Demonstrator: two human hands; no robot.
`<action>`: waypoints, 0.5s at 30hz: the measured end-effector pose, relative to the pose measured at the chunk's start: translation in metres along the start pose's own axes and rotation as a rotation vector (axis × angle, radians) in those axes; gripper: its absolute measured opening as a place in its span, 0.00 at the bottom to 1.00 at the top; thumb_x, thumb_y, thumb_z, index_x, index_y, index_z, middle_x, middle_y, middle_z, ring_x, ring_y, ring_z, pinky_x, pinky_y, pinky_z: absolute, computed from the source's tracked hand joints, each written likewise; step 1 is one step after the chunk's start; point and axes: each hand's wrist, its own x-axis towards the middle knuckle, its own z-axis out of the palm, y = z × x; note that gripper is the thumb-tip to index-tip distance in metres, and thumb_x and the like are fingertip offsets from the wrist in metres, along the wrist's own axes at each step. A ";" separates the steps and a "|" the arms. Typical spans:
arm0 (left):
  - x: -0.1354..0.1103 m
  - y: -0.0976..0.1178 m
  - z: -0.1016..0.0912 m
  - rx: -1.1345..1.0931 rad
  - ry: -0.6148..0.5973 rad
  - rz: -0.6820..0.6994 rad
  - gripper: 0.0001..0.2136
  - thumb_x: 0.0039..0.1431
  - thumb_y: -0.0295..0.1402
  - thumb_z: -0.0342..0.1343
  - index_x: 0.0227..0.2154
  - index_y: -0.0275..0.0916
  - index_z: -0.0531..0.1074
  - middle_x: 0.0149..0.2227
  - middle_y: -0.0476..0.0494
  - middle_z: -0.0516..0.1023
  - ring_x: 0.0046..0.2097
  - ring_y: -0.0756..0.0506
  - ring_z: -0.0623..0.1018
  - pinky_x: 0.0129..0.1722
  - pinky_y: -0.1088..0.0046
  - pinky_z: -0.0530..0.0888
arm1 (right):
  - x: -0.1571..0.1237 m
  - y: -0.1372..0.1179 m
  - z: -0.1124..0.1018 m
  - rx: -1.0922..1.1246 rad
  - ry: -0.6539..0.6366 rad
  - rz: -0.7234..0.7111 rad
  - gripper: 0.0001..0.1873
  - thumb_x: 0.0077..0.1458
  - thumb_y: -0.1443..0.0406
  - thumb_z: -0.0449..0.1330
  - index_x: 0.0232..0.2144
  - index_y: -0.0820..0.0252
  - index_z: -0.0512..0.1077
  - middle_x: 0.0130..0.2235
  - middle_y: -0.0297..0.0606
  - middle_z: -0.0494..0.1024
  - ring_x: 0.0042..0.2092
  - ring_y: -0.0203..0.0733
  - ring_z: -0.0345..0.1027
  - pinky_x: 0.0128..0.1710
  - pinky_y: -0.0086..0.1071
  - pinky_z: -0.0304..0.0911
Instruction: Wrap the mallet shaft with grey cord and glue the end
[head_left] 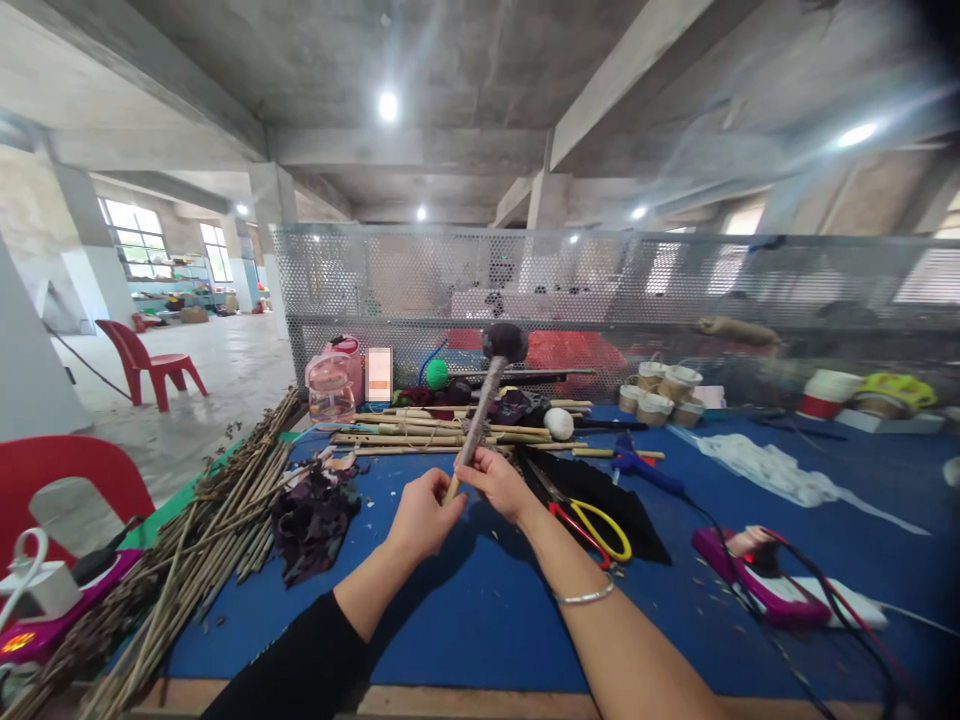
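Observation:
My left hand (424,512) is closed around the bare wooden lower end of a stick (484,402). Just above it, my right hand (493,482) pinches the same stick where grey wrapping covers it. The stick leans up and to the right, ending in a dark round head (505,342). To the right of my right hand lie scissors (616,532) with red and yellow handles, on a black cloth (637,520). A dark patterned cloth (315,520) is crumpled left of my left hand.
Dry twigs (225,530) run along the left side of the blue table (465,640). Bamboo sticks (435,432), a white ball (559,424) and a green ball (436,375) lie behind. At right are a blue glue gun (646,468), a corded power strip (780,590) and several cups (654,408).

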 end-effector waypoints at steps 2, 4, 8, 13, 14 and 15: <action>0.000 0.000 0.000 -0.020 0.000 -0.024 0.11 0.49 0.39 0.56 0.22 0.36 0.67 0.19 0.53 0.64 0.21 0.54 0.63 0.21 0.79 0.58 | 0.000 -0.001 0.000 0.025 0.004 0.031 0.21 0.37 0.54 0.68 0.29 0.62 0.67 0.21 0.26 0.65 0.20 0.27 0.49 0.19 0.26 0.41; -0.002 0.002 0.002 -0.112 -0.078 -0.057 0.14 0.53 0.43 0.52 0.25 0.36 0.68 0.19 0.53 0.65 0.20 0.53 0.63 0.20 0.78 0.59 | -0.002 -0.002 -0.002 0.091 -0.036 0.078 0.22 0.38 0.53 0.68 0.31 0.61 0.67 0.20 0.25 0.64 0.18 0.26 0.48 0.19 0.25 0.40; -0.006 0.007 0.004 -0.162 -0.190 -0.004 0.18 0.58 0.45 0.45 0.24 0.35 0.69 0.18 0.52 0.64 0.21 0.53 0.62 0.22 0.78 0.59 | -0.005 -0.001 -0.003 0.160 -0.108 0.119 0.22 0.39 0.53 0.67 0.31 0.61 0.67 0.20 0.26 0.65 0.20 0.27 0.54 0.21 0.25 0.47; -0.002 0.002 0.002 -0.020 -0.063 -0.055 0.11 0.48 0.39 0.57 0.24 0.36 0.68 0.19 0.54 0.64 0.22 0.53 0.62 0.22 0.78 0.57 | 0.000 0.006 0.001 -0.001 -0.066 0.055 0.21 0.38 0.54 0.68 0.27 0.62 0.67 0.24 0.30 0.69 0.26 0.32 0.61 0.27 0.27 0.55; -0.001 0.001 0.002 0.000 -0.027 -0.074 0.10 0.46 0.38 0.58 0.23 0.36 0.67 0.19 0.54 0.65 0.22 0.53 0.62 0.22 0.78 0.57 | 0.001 0.007 0.002 -0.013 -0.047 0.042 0.21 0.38 0.54 0.68 0.27 0.62 0.67 0.25 0.30 0.69 0.27 0.32 0.61 0.28 0.28 0.55; 0.000 0.001 0.001 0.003 -0.006 -0.084 0.11 0.45 0.38 0.59 0.23 0.36 0.67 0.19 0.53 0.65 0.22 0.53 0.62 0.23 0.78 0.58 | 0.001 0.007 0.002 -0.011 -0.031 0.038 0.21 0.38 0.54 0.68 0.27 0.62 0.68 0.24 0.29 0.69 0.26 0.32 0.61 0.27 0.27 0.54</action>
